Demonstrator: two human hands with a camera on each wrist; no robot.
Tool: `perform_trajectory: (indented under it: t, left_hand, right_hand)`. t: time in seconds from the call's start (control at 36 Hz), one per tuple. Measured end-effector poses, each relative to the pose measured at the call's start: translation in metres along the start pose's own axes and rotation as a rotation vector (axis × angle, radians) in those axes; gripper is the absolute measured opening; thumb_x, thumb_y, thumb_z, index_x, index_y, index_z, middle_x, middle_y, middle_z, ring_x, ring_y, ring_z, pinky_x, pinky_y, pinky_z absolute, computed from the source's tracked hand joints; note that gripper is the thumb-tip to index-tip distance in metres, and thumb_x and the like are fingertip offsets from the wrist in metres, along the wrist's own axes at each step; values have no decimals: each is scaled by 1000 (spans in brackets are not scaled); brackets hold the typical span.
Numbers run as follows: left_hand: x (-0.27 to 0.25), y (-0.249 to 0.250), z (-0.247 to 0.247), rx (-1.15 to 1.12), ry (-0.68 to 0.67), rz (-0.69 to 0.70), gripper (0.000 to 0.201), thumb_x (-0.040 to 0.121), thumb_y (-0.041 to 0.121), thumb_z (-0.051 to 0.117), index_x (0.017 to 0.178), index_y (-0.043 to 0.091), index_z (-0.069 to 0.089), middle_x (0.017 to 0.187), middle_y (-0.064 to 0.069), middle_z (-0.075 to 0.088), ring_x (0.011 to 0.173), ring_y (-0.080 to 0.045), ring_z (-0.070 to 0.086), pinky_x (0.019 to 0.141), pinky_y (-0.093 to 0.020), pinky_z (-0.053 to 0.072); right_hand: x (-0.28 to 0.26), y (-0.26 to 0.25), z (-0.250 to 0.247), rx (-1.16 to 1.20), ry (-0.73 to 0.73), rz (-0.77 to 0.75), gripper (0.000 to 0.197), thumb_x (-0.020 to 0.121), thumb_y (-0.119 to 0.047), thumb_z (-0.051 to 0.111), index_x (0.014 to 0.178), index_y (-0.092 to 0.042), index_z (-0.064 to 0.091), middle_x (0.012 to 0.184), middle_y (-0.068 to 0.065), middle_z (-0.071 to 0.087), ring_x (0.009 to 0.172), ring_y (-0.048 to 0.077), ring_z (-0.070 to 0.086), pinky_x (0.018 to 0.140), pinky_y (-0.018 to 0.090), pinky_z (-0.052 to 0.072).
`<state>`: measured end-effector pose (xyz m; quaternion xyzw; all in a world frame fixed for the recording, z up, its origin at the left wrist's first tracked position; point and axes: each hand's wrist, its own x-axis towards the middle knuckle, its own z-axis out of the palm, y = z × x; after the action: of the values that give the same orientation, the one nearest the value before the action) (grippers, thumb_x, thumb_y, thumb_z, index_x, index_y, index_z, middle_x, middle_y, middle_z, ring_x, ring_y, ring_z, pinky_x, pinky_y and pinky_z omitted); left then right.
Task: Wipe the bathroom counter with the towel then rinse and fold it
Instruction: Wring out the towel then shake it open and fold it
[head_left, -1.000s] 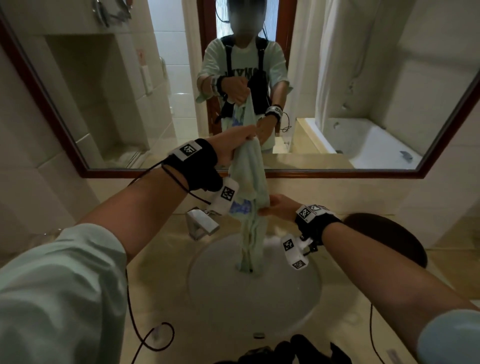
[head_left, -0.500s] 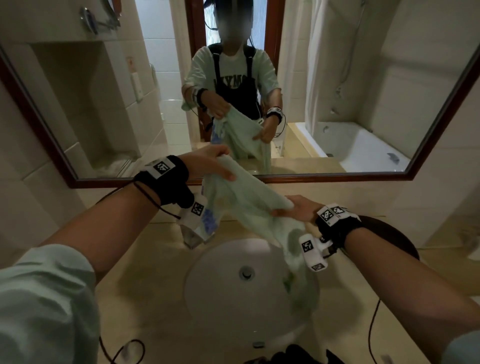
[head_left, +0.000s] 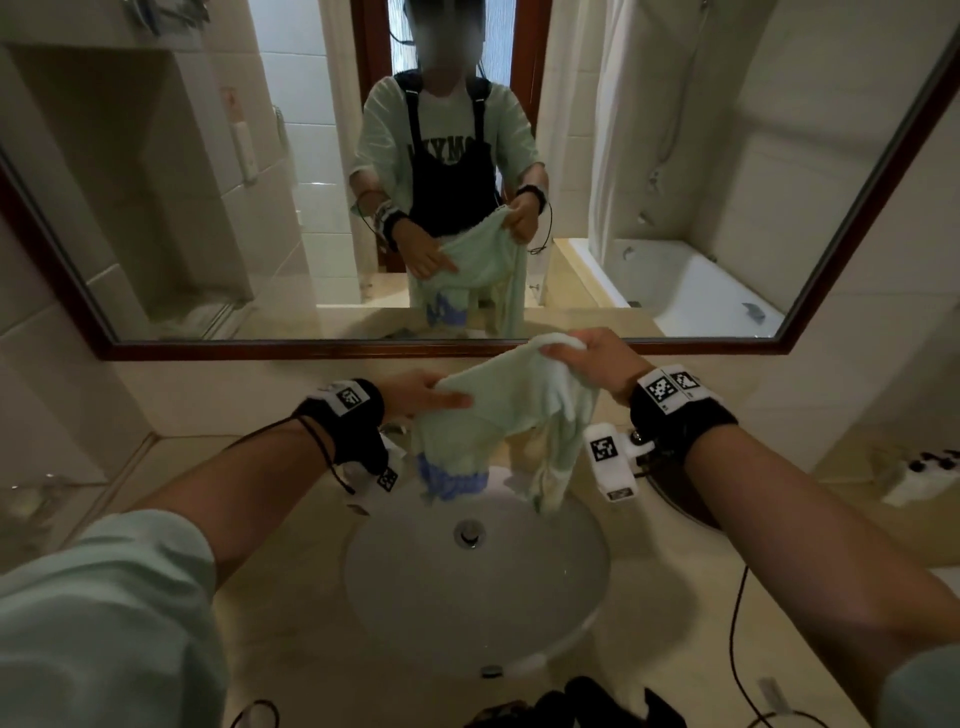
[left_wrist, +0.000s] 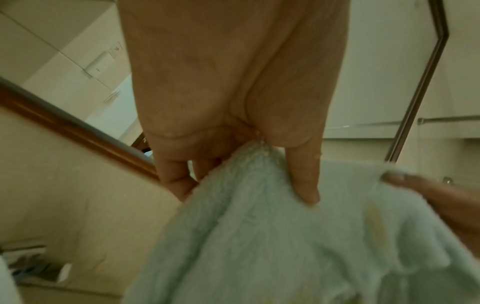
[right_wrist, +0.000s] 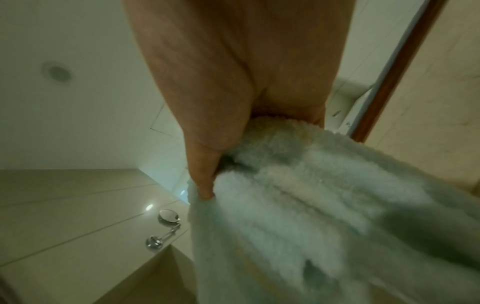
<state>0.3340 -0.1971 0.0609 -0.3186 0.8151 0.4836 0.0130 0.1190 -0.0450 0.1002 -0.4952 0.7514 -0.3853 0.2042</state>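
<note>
A pale green towel (head_left: 511, 400) with a blue patch hangs spread between both hands above the white sink (head_left: 415, 597). My left hand (head_left: 423, 397) pinches its near-left edge, thumb under and fingers over; the left wrist view shows the thumb pressed into the towel (left_wrist: 285, 236). My right hand (head_left: 587, 358) grips the far upper corner, held higher. In the right wrist view the fluffy towel (right_wrist: 298, 195) bunches out of that fist. The towel's lower ends dangle just over the basin. The beige counter (head_left: 280, 613) surrounds the sink.
The faucet (head_left: 395, 431) is mostly hidden behind the left wrist. A dark round object (head_left: 675, 493) lies on the counter under the right wrist. A white item (head_left: 919, 475) sits at far right. A wood-framed mirror (head_left: 156, 208) runs close behind. Cables trail along the counter's front.
The towel went from hanging twisted in a vertical rope into the basin to being opened out sideways. The left hand dropped and the right hand rose to the far corner.
</note>
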Motion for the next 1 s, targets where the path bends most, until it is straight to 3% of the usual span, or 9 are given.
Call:
perform_trajectory:
  t: [0.17,0.25,0.36,0.5,0.56,0.69,0.81,0.92,1.0]
  left_hand:
    - [15,-6,29,139,-79,-47,51,84,59,59,118,22,60,114,-1,64,101,-20,61,87,-31,49]
    - [19,-5,42,76,-135,-35,69,75,63,60,128,20,51,120,-1,61,104,-20,59,85,-31,50]
    - [22,-1,53,-13,-230,60,51,94,31,56,139,28,33,125,8,51,114,-14,51,94,-32,48]
    - [29,-9,70,-45,-179,160,113,67,47,83,149,32,6,151,13,23,138,-12,30,112,-34,30]
    - [38,-14,82,-106,-136,166,125,53,57,87,149,37,11,151,10,32,136,-12,37,111,-43,35]
    - [36,0,109,-259,-236,175,81,68,29,85,137,23,43,129,12,58,119,-7,54,107,-34,41]
    - [75,-14,137,-480,-75,199,135,45,42,96,148,37,9,147,4,41,131,-13,44,109,-43,38]
    - [47,10,145,-591,88,238,129,62,6,87,149,20,-7,148,-1,33,133,-16,37,101,-27,35]
    - [49,8,153,-582,181,277,128,50,23,89,150,20,10,143,0,40,129,-16,44,102,-28,39]
  right_hand:
    - [-2,-32,-6,-60,-5,-148,28,87,-21,68,61,-18,59,61,-3,54,51,-2,47,53,10,36]
    - [1,-41,-7,-120,-13,-151,28,81,-23,73,57,-23,59,57,-5,54,52,3,47,55,17,38]
    - [2,-51,-7,-164,43,-177,27,76,-22,78,58,-10,61,61,2,53,56,9,46,56,20,37]
    - [1,-61,-12,-131,104,-188,36,74,-15,77,50,-17,50,56,-1,43,55,10,40,58,25,33]
    - [-3,-68,-14,-107,103,-175,26,75,-15,76,57,-9,57,62,3,47,60,13,44,61,27,36]
    - [-9,-79,-16,56,92,-151,18,83,-11,66,69,-5,57,72,13,53,71,23,58,61,32,48]
    - [-7,-83,-12,195,151,-142,36,85,-2,59,54,-17,45,55,-5,42,52,7,48,50,18,39]
    - [-5,-86,-9,242,179,-134,42,84,1,57,52,-18,38,46,-15,36,44,1,41,45,14,35]
    - [-6,-85,-10,290,192,-101,42,85,2,55,53,-16,37,45,-14,36,43,2,42,43,14,36]
